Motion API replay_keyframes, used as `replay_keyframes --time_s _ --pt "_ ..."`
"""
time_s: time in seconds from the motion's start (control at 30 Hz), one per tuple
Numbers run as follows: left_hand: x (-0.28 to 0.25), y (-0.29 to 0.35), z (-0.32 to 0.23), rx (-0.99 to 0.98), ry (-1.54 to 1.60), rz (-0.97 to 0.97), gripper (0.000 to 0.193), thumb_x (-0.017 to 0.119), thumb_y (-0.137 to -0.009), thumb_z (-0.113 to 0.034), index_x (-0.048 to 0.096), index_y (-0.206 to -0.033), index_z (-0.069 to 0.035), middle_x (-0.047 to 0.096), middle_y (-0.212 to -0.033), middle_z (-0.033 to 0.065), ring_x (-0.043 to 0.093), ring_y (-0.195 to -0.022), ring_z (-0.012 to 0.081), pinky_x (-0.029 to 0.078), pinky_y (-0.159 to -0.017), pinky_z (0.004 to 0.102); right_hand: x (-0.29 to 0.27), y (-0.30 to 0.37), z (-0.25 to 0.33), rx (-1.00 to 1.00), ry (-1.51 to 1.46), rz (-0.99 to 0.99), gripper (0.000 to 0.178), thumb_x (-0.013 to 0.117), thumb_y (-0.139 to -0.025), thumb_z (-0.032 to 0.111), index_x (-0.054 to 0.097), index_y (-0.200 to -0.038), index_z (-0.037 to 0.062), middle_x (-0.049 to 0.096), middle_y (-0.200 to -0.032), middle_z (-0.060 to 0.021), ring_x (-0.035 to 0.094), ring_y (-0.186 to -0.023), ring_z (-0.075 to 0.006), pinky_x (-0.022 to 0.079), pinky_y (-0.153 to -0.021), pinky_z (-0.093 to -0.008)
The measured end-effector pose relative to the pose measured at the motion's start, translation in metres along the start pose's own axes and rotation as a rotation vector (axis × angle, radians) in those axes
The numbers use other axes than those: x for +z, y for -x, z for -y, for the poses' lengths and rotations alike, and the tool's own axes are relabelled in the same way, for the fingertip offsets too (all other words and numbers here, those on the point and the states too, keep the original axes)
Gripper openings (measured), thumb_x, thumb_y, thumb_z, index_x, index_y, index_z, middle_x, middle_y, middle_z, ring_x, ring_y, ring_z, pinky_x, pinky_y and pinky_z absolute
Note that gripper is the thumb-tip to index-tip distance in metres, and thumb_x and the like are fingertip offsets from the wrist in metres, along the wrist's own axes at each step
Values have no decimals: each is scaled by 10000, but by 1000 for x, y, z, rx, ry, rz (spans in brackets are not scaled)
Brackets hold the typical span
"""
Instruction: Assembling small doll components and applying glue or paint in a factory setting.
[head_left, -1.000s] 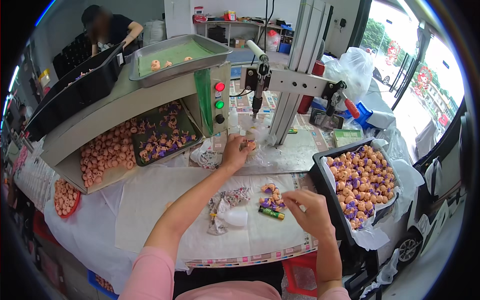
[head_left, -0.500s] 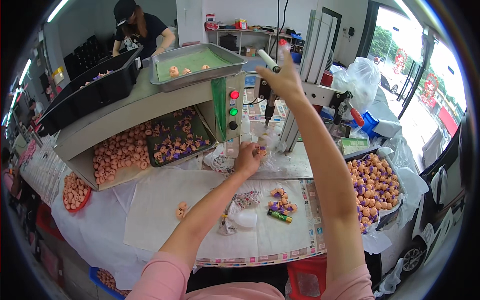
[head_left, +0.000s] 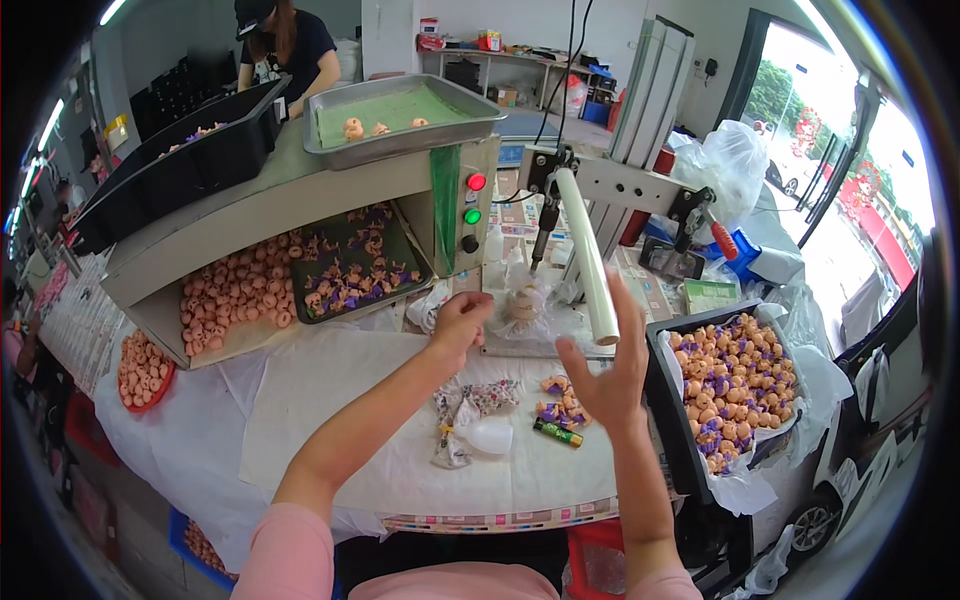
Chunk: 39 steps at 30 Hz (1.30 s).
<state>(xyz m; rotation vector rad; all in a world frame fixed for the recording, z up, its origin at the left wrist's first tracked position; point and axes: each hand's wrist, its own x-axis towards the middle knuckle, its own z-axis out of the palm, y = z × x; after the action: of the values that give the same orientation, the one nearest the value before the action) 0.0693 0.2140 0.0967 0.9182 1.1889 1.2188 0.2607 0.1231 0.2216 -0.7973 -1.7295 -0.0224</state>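
Note:
My left hand is closed, its fingertips pinched just left of a plastic-wrapped fixture; whatever the fingers hold is hidden. Over that fixture points the dark spindle of a bench press. My right hand is open, thumb spread away from the fingers, beside the lower end of the press's long white lever. Whether the palm touches the lever I cannot tell. Between my forearms lie several peach-and-purple figure pieces, a green tube, a white squeeze bottle and a floral cloth.
On the right stands a black crate full of peach-and-purple pieces. At left, a boxy shelf with lit buttons shelters peach heads and a dark tray. A metal tray tops it. Another person works behind.
The lever has swung down toward me. My right hand came down with it from high up. My left hand drew back left from the fixture; the piece seen in its fingers no longer shows.

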Motion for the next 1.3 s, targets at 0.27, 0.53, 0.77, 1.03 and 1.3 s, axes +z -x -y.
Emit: replay_keyframes --time_s 0.27,0.53,0.77,1.03,1.3 --pt "-68 109 10 -221 819 193 258 543 -929 -60 563 -1178 9 592 -1098 83 586 -1022 186 492 -913 301 32 150 9 262 49 635 454 729 -773 93 592 -1201 26 573 -1235 -182 521 -1112 -367 415 -966 -433" --pt "-113 179 53 -233 1024 417 282 555 -974 -184 559 -1197 -12 601 -1190 127 619 -1044 180 538 -901 280 57 152 23 515 -60 753 413 762 -729 103 623 -1108 19 579 -979 -147 567 -937 -313 455 -819 -383" --pt "-111 202 67 -260 969 234 267 591 -952 -144 568 -1200 -48 597 -1166 67 602 -984 123 521 -887 251 50 165 30 579 -184 482 328 780 -729 111 628 -996 -4 574 -933 -87 562 -856 -211 456 -740 -313" --pt "-104 209 83 -163 696 226 352 587 -945 -80 506 -1287 -58 586 -1183 46 580 -1025 111 479 -882 232 40 176 48 788 -504 222 382 858 -704 226 642 -924 1 562 -870 -52 533 -817 -165 430 -726 -279" --pt "-102 211 81 -238 715 242 320 523 -987 -112 488 -1296 -37 574 -1202 56 600 -1032 131 502 -921 262 42 180 57 668 -389 242 415 863 -697 305 656 -905 12 572 -816 -45 536 -725 -159 415 -633 -274"
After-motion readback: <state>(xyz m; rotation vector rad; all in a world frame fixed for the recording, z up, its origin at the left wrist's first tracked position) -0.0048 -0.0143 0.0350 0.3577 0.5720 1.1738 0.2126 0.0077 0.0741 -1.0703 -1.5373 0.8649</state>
